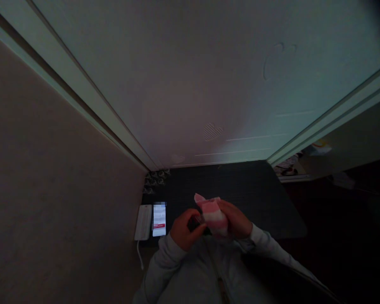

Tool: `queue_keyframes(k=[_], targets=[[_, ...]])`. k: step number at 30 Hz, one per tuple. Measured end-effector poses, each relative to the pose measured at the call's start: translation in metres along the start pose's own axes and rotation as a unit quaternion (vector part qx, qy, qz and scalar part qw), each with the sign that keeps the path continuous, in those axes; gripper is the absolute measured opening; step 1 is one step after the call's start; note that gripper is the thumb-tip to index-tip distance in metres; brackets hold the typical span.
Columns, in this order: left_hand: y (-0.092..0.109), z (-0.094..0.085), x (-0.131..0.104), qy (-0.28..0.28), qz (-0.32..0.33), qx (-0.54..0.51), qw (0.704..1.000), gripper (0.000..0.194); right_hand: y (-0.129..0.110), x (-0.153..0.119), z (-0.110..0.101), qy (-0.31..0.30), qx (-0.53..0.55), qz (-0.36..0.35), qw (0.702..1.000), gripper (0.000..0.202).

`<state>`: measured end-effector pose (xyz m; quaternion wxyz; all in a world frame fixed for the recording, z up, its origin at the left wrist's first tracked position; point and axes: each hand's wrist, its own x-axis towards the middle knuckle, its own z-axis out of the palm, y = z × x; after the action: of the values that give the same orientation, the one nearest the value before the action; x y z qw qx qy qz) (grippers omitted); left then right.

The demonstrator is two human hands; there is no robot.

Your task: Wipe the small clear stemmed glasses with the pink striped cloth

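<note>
A soft pink-and-white item point(214, 216), a cloth or a small bag, is held up in front of my chest. My right hand point(236, 218) is wrapped round its right side, so the fingers are partly hidden behind it. Close by on the left, my left hand point(186, 230) has its thumb and fingers curled towards the item's edge. Something small and dark appears between those fingertips, too dim to name. Both hands are above the dark table point(253, 198).
A lit phone point(159, 219) lies at the table's left, beside a white power strip point(143, 222) with a cable. Several small clear-wrapped pieces point(155, 179) sit in the back left corner. A white panel point(190, 84) with hearts rises behind; a wall point(66, 190) stands on the left.
</note>
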<state>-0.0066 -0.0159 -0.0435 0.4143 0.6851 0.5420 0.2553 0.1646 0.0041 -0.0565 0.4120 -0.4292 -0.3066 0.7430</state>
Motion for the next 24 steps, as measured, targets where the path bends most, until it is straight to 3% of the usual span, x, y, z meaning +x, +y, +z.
queue_keyframes(k=[5, 12, 24], targets=[[-0.008, 0.006, -0.001, -0.021, -0.034, -0.104, 0.994, 0.028, -0.002, -0.004, 0.007, 0.016, -0.045, -0.032, 0.998, 0.039], [-0.009, 0.012, -0.002, -0.067, -0.065, -0.271, 0.958, 0.033, 0.005, -0.007, 0.007, -0.011, -0.052, -0.060, 0.997, 0.043], [0.000, 0.008, -0.001, -0.096, -0.023, -0.192, 0.976, 0.031, -0.006, -0.011, 0.015, 0.003, -0.136, -0.103, 0.985, 0.031]])
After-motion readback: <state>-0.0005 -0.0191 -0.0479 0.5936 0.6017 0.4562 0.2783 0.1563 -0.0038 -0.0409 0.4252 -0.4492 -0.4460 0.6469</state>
